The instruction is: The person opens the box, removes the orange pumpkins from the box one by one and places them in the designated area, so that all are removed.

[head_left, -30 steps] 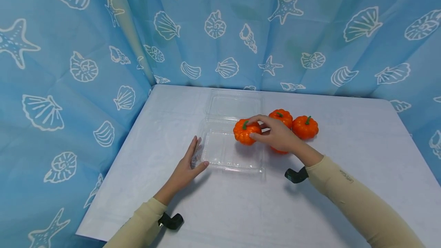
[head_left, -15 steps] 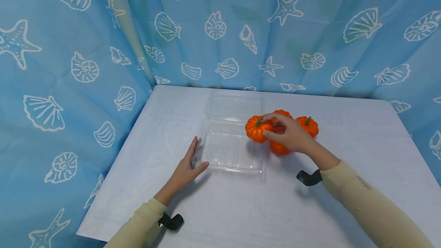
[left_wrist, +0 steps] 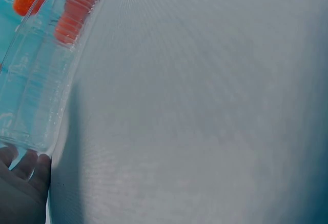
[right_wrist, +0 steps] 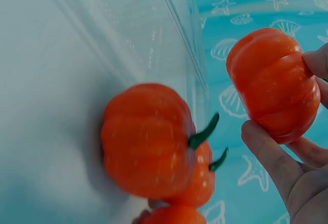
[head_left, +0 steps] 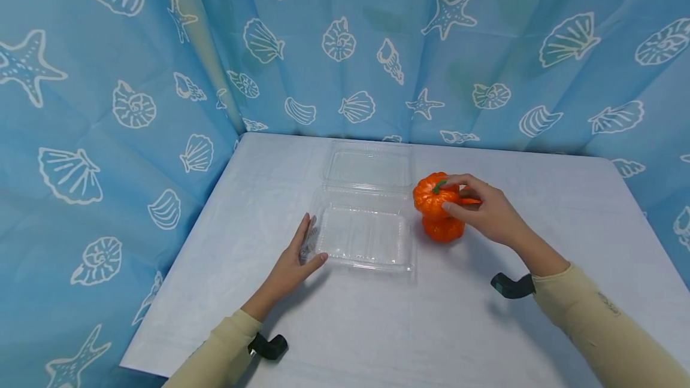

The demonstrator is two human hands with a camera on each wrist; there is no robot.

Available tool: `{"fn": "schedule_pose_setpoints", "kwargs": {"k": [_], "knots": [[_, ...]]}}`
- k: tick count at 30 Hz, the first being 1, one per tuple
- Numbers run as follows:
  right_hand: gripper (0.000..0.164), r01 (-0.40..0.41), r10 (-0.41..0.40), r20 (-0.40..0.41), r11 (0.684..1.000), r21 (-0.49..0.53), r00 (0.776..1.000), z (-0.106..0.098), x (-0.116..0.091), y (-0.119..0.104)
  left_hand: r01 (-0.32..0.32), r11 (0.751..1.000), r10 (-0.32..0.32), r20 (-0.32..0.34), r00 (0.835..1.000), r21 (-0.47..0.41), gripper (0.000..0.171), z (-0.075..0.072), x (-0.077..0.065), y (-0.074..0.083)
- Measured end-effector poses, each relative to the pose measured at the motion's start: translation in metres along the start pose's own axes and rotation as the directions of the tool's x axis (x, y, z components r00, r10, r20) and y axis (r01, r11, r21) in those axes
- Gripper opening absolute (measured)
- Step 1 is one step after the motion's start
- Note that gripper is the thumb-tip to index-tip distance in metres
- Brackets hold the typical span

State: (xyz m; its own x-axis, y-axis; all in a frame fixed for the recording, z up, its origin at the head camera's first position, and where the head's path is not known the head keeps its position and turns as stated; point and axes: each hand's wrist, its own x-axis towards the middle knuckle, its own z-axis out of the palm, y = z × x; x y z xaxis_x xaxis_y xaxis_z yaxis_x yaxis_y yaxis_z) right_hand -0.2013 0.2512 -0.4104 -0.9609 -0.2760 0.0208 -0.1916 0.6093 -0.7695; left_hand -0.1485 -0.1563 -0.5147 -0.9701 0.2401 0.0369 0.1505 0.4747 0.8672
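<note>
My right hand (head_left: pixel 487 211) pinches a small orange pumpkin (head_left: pixel 431 197) with a green stem, holding it raised right of the clear plastic container (head_left: pixel 366 233). In the right wrist view the held pumpkin (right_wrist: pixel 271 83) is off the table, with fingers and thumb on its sides. Beneath it in the head view sits another pumpkin (head_left: pixel 443 230); the rest are mostly hidden by the hand and the held one. The right wrist view shows further pumpkins (right_wrist: pixel 148 142) close together. My left hand (head_left: pixel 286 271) touches the container's left side, fingers straight and thumb spread at its near corner.
The container's lid (head_left: pixel 369 166) lies folded back toward the far table edge. White cloth covers the table (head_left: pixel 377 328). A blue curtain (head_left: pixel 372 47) with shell and starfish prints stands behind and to the left.
My right hand has carried the held pumpkin rightward, from over the container to above the other pumpkins. My left hand and the container have stayed put.
</note>
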Motion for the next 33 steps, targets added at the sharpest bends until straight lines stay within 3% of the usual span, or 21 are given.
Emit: {"fn": "schedule_pose_setpoints", "kwargs": {"k": [8,13,25,33], "knots": [[0.042,0.016,-0.015,-0.051,1.000,0.013,0.999,-0.015,-0.018,0.019,0.007,1.000,-0.007,0.000,1.000,-0.001,0.094,0.000,-0.001,0.000],[0.041,-0.004,0.001,-0.077,1.000,-0.031,0.997,-0.023,-0.029,0.030,0.009,1.000,-0.009,0.006,1.000,-0.008,0.094,-0.001,-0.001,0.001],[0.047,-0.109,0.104,-0.059,0.989,-0.095,0.993,-0.032,-0.052,0.070,0.020,1.000,-0.020,0.006,1.000,0.000,0.096,-0.002,-0.002,0.003],[0.041,-0.066,0.062,-0.055,0.995,-0.068,0.997,-0.026,-0.055,0.095,0.012,1.000,-0.012,0.001,1.000,-0.002,0.095,-0.002,-0.002,0.005]]}}
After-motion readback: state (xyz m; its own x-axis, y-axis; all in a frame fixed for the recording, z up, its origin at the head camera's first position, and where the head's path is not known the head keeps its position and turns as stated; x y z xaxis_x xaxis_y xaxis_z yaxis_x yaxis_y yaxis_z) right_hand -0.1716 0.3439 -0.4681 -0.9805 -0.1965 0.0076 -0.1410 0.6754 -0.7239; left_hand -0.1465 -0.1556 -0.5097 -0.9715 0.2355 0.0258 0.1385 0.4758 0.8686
